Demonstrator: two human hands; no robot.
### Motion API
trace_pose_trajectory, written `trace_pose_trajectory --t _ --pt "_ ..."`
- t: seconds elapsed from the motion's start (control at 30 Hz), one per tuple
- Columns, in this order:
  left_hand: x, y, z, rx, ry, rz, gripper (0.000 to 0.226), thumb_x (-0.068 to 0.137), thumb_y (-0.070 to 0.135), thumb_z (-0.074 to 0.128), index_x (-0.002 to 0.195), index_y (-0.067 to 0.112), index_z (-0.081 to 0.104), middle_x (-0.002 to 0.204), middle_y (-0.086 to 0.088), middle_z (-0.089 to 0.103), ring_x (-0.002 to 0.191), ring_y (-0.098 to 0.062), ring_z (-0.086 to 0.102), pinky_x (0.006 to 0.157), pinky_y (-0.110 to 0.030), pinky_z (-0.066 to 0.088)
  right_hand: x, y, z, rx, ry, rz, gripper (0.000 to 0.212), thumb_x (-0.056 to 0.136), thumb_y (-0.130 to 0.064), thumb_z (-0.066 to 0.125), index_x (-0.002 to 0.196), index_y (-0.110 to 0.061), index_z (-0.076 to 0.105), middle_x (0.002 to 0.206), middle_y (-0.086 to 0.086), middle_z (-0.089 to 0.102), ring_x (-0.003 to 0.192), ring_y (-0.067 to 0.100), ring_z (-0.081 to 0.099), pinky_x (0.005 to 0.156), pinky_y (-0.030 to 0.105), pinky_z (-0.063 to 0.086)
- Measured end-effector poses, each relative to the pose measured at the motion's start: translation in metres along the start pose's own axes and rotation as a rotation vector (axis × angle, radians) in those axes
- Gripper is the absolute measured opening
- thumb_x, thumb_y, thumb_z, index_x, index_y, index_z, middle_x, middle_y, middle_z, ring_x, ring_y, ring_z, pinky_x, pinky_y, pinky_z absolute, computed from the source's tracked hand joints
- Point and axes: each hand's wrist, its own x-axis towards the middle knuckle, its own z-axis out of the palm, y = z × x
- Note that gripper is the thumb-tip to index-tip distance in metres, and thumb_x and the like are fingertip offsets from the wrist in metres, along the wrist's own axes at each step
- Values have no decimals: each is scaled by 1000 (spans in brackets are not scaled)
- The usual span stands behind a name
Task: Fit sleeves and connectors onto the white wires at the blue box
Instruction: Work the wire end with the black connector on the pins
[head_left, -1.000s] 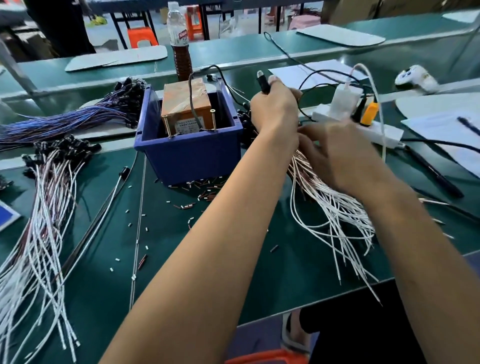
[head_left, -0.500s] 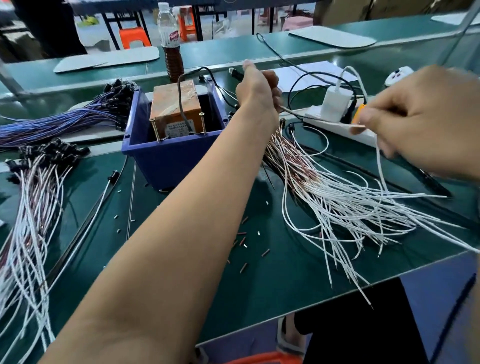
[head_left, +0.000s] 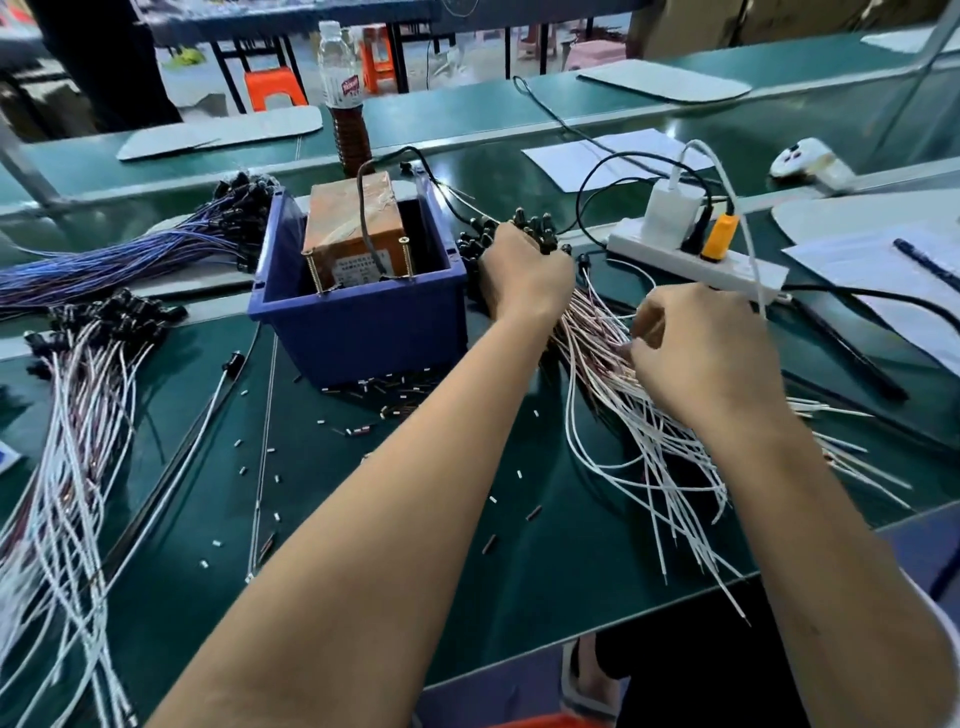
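Note:
A blue box (head_left: 358, 322) with an orange-taped block inside stands mid-table. Right of it lies a bundle of white wires (head_left: 654, 447), fanned toward the table's front edge, with black connectors (head_left: 524, 228) at its far end. My left hand (head_left: 524, 275) lies on the connector end of the bundle, fingers curled over it beside the box. My right hand (head_left: 701, 353) is down among the wires' middle, fingertips pinching at strands. Small loose sleeves (head_left: 363, 415) litter the mat in front of the box.
A second pile of white wires with black connectors (head_left: 78, 415) covers the left. Blue-violet wires (head_left: 130, 260) lie behind it. A white power strip (head_left: 696, 260) with plugs sits right of the hands. A bottle (head_left: 345, 104) stands behind the box; papers and a pen (head_left: 924, 270) lie far right.
My left hand has dropped from holding a black connector in the air down onto the bundle's connector end. My right hand came from high on the right back down into the wires.

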Motion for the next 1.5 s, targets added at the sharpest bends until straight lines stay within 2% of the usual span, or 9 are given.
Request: trace_pose_trajectory --t 0.17,0.27,0.5,0.73,1.0,1.13,1.2,1.3,1.5 --pt "-25 -8 -14 12 -68 192 11 92 22 65 83 17 63 81 2 65 78 -16 61 65 -28 48 0 -17 9 73 130 -29 13 88 -16 76 101 -18 80 94 12 77 94 38 69 84 46 59" --pt "-38 -14 -47 96 -377 183 22 95 16 56 76 10 63 67 -2 64 62 -23 58 55 -28 46 -7 -41 13 232 207 -83 11 88 -16 74 97 -19 79 90 10 78 87 36 71 78 44 59" --pt "-48 -58 -188 404 -710 -45 31 95 9 46 71 10 66 57 -4 63 42 -15 42 39 -17 32 -37 -121 45 377 -28 -332 4 87 -20 72 86 -22 76 79 -2 74 76 24 70 70 39 59" --pt "-38 -127 -264 666 139 -172 13 90 33 69 88 20 66 96 -8 70 97 -30 66 74 -28 42 -83 -214 78 365 -262 -549 8 89 -24 65 89 -19 71 85 6 71 78 36 67 67 40 58" --pt "-24 -149 -277 655 190 -250 7 80 21 70 85 16 70 97 -11 74 98 -32 68 75 -30 44 -88 -252 87 398 -310 -559 12 87 -19 63 94 -14 71 87 11 68 83 42 64 66 38 51" --pt "-16 -146 -285 371 253 -236 15 96 25 65 83 17 63 89 -7 74 94 -28 70 85 -37 56 -88 -249 90 550 -215 -491 9 93 -24 66 91 -18 73 87 6 74 81 32 69 72 42 58" --pt "-16 -134 -287 49 310 -220 18 105 21 53 88 16 53 73 1 73 68 -18 69 67 -36 58 -89 -250 93 669 -182 -453 10 96 -26 68 94 -18 73 87 1 74 80 25 69 73 40 57" --pt "-22 -107 -287 -634 336 -175 19 110 20 43 92 15 43 60 4 58 39 -6 39 36 -20 29 -97 -256 93 859 -177 -416 19 104 -33 61 110 -16 68 97 0 73 89 22 68 79 43 55" --pt "-40 -52 -277 -1308 338 6 35 111 20 39 77 14 39 59 2 35 45 -9 22 38 -21 17 -92 -258 73 1365 -218 -267 8 104 -20 65 105 -12 67 83 0 72 73 17 68 72 49 59"
